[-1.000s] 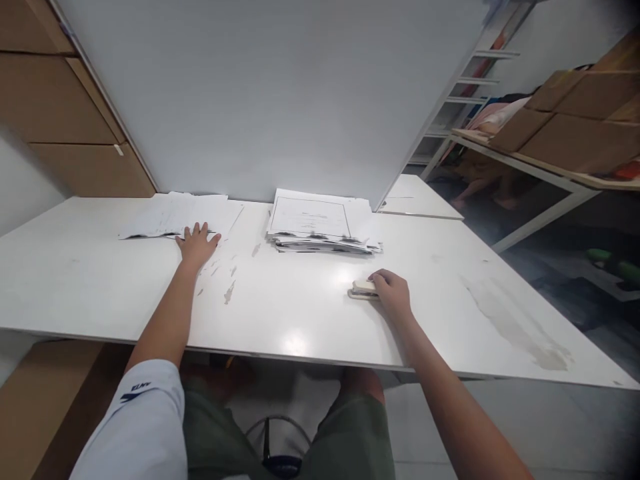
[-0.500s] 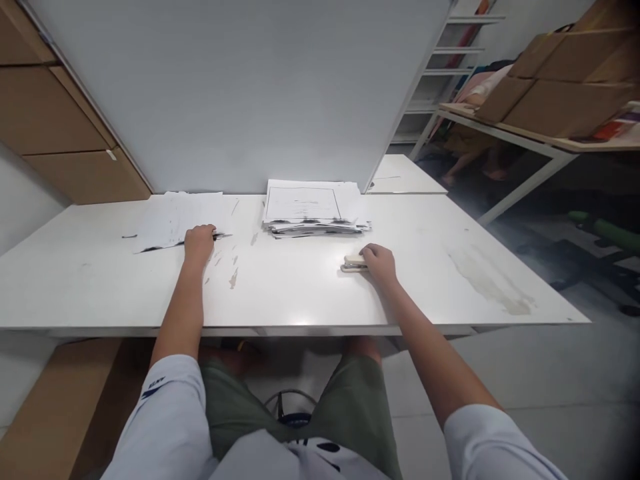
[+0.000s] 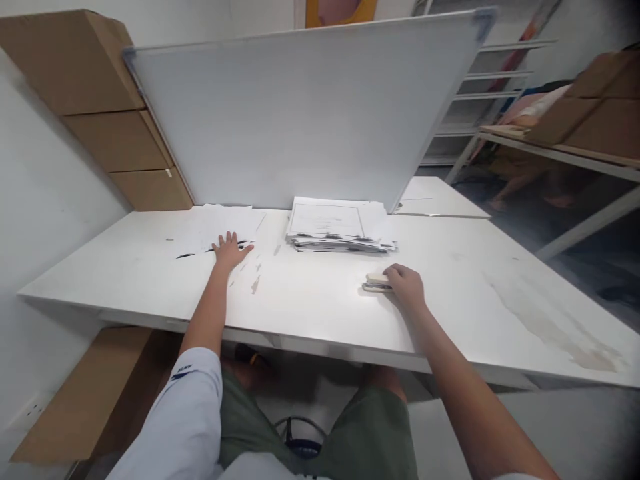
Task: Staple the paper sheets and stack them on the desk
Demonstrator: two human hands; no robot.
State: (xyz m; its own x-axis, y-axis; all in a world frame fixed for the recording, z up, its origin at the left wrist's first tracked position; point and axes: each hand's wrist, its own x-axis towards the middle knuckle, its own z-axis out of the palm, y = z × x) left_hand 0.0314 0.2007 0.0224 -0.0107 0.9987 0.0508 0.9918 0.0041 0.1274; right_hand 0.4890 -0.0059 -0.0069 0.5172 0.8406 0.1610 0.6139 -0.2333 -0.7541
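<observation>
Spread-fingered, my left hand (image 3: pixel 231 251) lies flat at the front edge of some white paper sheets (image 3: pixel 215 223) on the left of the table. A dark strip shows along that paper's near edge, partly under the hand. My right hand (image 3: pixel 406 285) is closed around the rear end of a cream stapler (image 3: pixel 376 283), which rests on the tabletop with its front end pointing left. Between the hands and farther back sits a thick stack of printed papers (image 3: pixel 335 223), its edges uneven and dark-marked.
A whiteboard (image 3: pixel 300 120) stands upright along the back of the white table (image 3: pixel 310 300). Cardboard boxes (image 3: pixel 120 140) are piled at the left, and another box (image 3: pixel 95 393) lies below the table. At the right are shelves and a second table with boxes, with a person partly visible behind.
My left hand has opened, its fingers now spread over the paper edge. The right hand keeps its hold on the stapler. The camera view has tilted up and turned left.
</observation>
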